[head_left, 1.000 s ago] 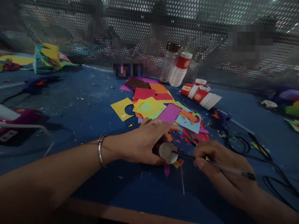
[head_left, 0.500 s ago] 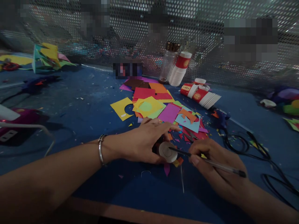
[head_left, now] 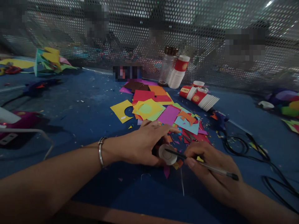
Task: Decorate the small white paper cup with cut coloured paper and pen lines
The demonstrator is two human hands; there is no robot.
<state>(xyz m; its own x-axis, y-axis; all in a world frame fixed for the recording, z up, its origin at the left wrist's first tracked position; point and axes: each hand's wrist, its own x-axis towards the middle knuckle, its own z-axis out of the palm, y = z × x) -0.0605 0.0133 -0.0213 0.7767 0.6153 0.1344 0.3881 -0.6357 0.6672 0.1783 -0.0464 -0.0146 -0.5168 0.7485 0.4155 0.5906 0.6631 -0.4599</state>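
Observation:
My left hand (head_left: 144,141) wraps a paper cup (head_left: 167,154) lying on its side on the blue table (head_left: 93,102), its white round base facing me. A silver bracelet sits on that wrist. My right hand (head_left: 210,166) pinches a black pen (head_left: 201,163) whose tip touches the cup's base, where a thin drawn curve shows. Small coloured paper scraps lie under and around the cup.
Coloured paper sheets (head_left: 158,107) spread behind my hands. A clear bottle (head_left: 167,65) and stacked paper cups (head_left: 178,72) stand by the perforated screen, more cups (head_left: 201,97) lie flat. Black cables (head_left: 252,146) run at right, glue guns (head_left: 39,85) at left.
My right hand and the pen have slid a little leftward toward the cup, the tip moving across its base. The left hand keeps its grip.

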